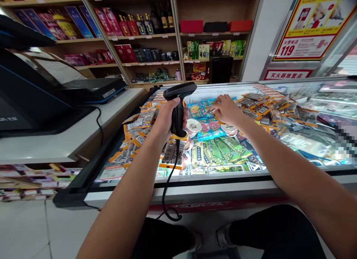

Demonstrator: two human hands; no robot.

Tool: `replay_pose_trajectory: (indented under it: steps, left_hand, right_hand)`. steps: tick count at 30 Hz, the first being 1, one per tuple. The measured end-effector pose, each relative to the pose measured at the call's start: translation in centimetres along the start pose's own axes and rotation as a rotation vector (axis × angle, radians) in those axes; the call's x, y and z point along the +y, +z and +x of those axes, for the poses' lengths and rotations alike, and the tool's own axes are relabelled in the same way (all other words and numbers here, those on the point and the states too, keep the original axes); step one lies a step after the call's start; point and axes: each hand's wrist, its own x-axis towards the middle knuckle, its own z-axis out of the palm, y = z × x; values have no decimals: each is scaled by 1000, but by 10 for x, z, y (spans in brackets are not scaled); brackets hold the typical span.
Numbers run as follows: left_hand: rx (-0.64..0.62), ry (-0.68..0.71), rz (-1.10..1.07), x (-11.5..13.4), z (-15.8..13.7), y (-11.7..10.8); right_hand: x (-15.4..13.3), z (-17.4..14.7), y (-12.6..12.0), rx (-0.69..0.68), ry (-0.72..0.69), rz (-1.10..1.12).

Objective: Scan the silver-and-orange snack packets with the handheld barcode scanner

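Head camera: left hand [166, 114] has its fingers clamped round the black barcode scanner [177, 119], upright above the display freezer [212, 187]; right hand [225, 108], fingers curled over blue packets [209, 128], grip impossible to tell; orange-edged packs [258, 107] lie left and right.

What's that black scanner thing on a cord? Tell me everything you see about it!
It's a black, gun-shaped, plastic-looking handheld scanner with yellow trim beside its handle and at its base. The wide, rounded head sits on top; its reading window isn't visible. The person's left hand grips the handle, holding it roughly upright above the packets on the white-and-black display case. A thin black cord hangs from the base and curls into a loop lower down.
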Motion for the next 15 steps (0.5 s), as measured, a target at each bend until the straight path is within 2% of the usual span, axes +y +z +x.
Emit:
replay_pose_trajectory:
  steps: [3,6,8,10,12,15]
  left_hand:
    - [23,7,2,1,-1,0]
    - [51,12,12,2,-3,0]
    - [71,1,26,2,-4,0]
    - [80,-5,29,2,-5,-1]
    - [84,-1,23,3,-6,-1]
    - [93,1,26,3,-7,-1]
  right_hand:
    - [-20,-5,0,-83,-14,-79]
    - [-51,-6,1,-57,-8,-84]
    - [-79,-8,6,-80,3,37]
    - [-108,-11,14,-196,8,221]
    - [-134,-15,23,-292,8,313]
    - [-153,-19,28,-352,31,372]
